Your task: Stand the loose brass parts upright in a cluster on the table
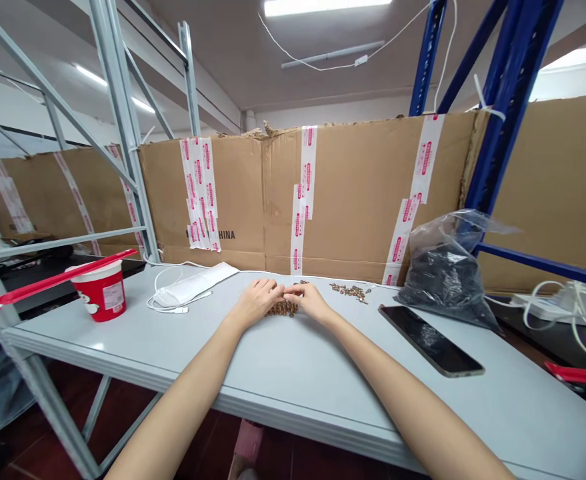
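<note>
A cluster of small brass-coloured metal pieces [283,309], possibly screws, lies on the grey table top under my fingers. My left hand [257,300] curves over its left side, fingers bent and drawn together. From the right, my right hand [311,301] meets it, thumb and fingers pinched near the left fingertips. Whatever is between the fingers is too small to make out. Farther right, a looser scatter of similar small metal pieces [353,292] rests apart from both hands.
A black phone [430,340] and a clear bag of dark contents [440,280] are on the right. To the left stand a red cup [103,293] and a white pouch [193,285] with a cable. Taped cardboard [357,200] walls the back; metal posts [123,113] rise at the sides.
</note>
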The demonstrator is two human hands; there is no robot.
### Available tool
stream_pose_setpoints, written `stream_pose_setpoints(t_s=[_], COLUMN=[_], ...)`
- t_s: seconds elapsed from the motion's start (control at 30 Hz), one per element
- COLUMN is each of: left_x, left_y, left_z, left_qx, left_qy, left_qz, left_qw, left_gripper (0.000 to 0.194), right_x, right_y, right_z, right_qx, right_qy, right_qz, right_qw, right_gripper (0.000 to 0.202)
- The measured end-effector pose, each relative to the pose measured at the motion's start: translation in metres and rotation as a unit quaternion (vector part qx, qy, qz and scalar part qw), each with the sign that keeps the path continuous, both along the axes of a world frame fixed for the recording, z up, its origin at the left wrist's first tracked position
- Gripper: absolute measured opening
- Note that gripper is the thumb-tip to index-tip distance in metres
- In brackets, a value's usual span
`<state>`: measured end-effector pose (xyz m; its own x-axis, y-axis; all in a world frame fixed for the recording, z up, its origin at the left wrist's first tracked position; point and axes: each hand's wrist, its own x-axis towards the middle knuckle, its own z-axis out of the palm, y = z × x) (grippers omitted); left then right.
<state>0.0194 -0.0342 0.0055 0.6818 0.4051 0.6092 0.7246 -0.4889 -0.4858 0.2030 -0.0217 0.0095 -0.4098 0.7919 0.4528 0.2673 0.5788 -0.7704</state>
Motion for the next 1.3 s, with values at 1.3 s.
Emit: stream_pose_setpoints(t_s=[1.3], left_x=[-0.054], left_y=[0.027], left_z=[-0.013], left_qx=[-0.15], left_qy=[-0.468], left_qz=[0.234], left_qw=[0.839], left_gripper=[0.017], right_x=[0.012], right_y=[0.0], right_z=[0.006], right_qx=[-0.143], right_qy=[0.097], right_qz=[-0.035], right_qw=[0.984], right_gripper=[0.013])
